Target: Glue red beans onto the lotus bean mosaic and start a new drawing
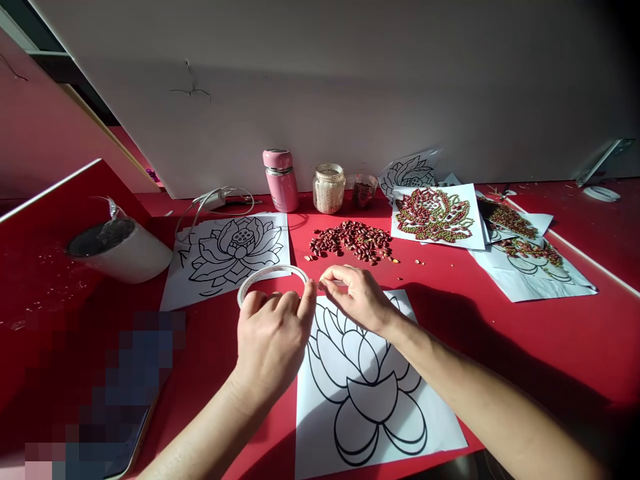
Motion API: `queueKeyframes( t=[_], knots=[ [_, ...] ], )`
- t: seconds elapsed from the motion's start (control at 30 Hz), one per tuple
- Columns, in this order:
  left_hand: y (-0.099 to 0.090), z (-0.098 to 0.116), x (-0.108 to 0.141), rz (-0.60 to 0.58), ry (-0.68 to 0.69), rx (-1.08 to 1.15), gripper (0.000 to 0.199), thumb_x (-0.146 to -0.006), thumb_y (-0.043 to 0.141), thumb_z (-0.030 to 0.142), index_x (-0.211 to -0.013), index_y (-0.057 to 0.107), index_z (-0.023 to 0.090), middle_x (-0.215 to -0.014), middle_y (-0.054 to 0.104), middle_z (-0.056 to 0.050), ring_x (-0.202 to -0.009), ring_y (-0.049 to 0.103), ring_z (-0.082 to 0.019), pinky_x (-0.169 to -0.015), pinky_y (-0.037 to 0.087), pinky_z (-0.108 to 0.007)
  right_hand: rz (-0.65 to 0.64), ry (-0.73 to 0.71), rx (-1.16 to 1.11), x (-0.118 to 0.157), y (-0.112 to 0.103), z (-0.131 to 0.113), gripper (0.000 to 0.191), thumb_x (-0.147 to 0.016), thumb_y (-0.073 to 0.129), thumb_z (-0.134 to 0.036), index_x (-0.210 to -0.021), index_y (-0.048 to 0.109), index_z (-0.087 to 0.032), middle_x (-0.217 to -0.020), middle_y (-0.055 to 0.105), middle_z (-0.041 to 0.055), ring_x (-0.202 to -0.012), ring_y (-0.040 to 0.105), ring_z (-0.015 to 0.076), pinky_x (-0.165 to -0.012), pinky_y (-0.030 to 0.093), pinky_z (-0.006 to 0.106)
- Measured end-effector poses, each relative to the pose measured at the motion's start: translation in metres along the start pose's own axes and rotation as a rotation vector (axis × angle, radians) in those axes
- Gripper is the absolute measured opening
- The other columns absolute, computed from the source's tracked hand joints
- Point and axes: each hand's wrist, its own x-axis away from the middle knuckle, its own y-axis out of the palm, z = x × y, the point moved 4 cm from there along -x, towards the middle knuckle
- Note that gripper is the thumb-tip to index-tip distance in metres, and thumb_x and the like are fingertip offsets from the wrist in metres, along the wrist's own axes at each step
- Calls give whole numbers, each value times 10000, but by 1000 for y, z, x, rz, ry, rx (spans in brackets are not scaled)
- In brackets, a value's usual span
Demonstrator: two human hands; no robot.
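Note:
My left hand (275,327) is closed around a roll of white tape (273,269), its ring standing up beyond my knuckles. Close beside my left thumb, my right hand (355,297) pinches what looks like the tape's loose end; a small pale bit shows at its fingers. Both hands are above the top edge of a white sheet with a black lotus outline (373,400). That sheet lies flat on the red table, partly shaded, and my right wrist covers some of its upper petals.
Dark red beans (353,240) lie heaped beyond my hands. A pink flask (280,183), glass jar (329,190) and plastic cup (364,191) stand behind. Bean-covered lotus pictures (434,215) are at right; another outline sheet (235,250), a white canister (135,253) and a phone (131,433) at left.

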Motion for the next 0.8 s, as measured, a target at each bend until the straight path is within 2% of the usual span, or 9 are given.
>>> queueKeyframes(
  t=[0.07, 0.13, 0.2, 0.27, 0.3, 0.43, 0.57, 0.67, 0.8],
  knots=[
    [-1, -6, 6, -14, -11, -28, 289, -779, 468, 82, -1041, 584, 122, -518, 475, 30, -466, 446, -133, -586, 278, -302, -23, 40, -62, -7, 6, 6, 170, -835, 427, -225, -718, 533, -162, -704, 589, 10, -644, 515, 101, -592, 410, 225],
    [-2, -14, 16, -33, -47, -33, 306, -787, 474, 89, -1079, 561, 121, -527, 479, 30, -483, 456, -132, -586, 274, -300, 19, 97, -129, -10, 2, 19, 177, -829, 432, -238, -720, 540, -152, -704, 586, 17, -631, 514, 101, -562, 409, 219],
    [-3, -23, 27, -23, -102, -37, 330, -798, 496, 111, -1126, 529, 133, -527, 478, 38, -495, 459, -132, -587, 267, -300, 139, 153, -168, -9, -14, 37, 193, -826, 440, -257, -721, 551, -140, -694, 576, 24, -622, 511, 106, -545, 409, 222],
    [0, -30, 39, -10, -154, -36, 367, -808, 520, 146, -1174, 489, 148, -527, 484, 46, -510, 464, -135, -601, 272, -304, 266, 171, -159, -2, -31, 50, 183, -816, 469, -277, -753, 570, -138, -695, 572, 19, -645, 522, 112, -591, 423, 237],
    [4, -32, 44, -13, -169, -32, 384, -814, 523, 163, -1194, 466, 149, -530, 491, 47, -521, 469, -138, -613, 278, -307, 273, 178, -160, 3, -37, 55, 191, -816, 479, -292, -755, 576, -139, -674, 568, 15, -647, 529, 116, -609, 429, 246],
    [30, -29, 64, -119, -146, 2, 436, -841, 472, 165, -1259, 373, 93, -528, 484, 44, -555, 469, -150, -619, 301, -298, 244, 177, -185, 19, -43, 54, 230, -840, 475, -339, -821, 607, -152, -672, 573, 12, -687, 559, 132, -667, 447, 272],
    [47, -21, 78, -263, -115, 22, 362, -857, 426, 188, -1211, 429, 113, -634, 535, -5, -625, 485, -159, -602, 326, -283, 244, 156, -224, 28, -41, 46, 248, -854, 471, -360, -871, 619, -162, -694, 576, 15, -694, 566, 133, -673, 471, 276],
    [42, -20, 81, -261, -169, 69, 344, -860, 433, 262, -1176, 471, 131, -782, 570, -58, -709, 507, -174, -636, 369, -294, 184, 154, -218, 33, -39, 42, 250, -868, 459, -354, -920, 617, -167, -741, 589, 25, -692, 566, 127, -650, 489, 263],
    [21, -12, 66, -171, -267, 274, 326, -842, 470, 289, -1127, 511, 139, -879, 576, -88, -797, 508, -206, -668, 406, -333, 70, 101, -152, 43, -34, 31, 241, -884, 442, -322, -982, 596, -165, -812, 598, 38, -716, 571, 123, -669, 496, 266]
  ],
)
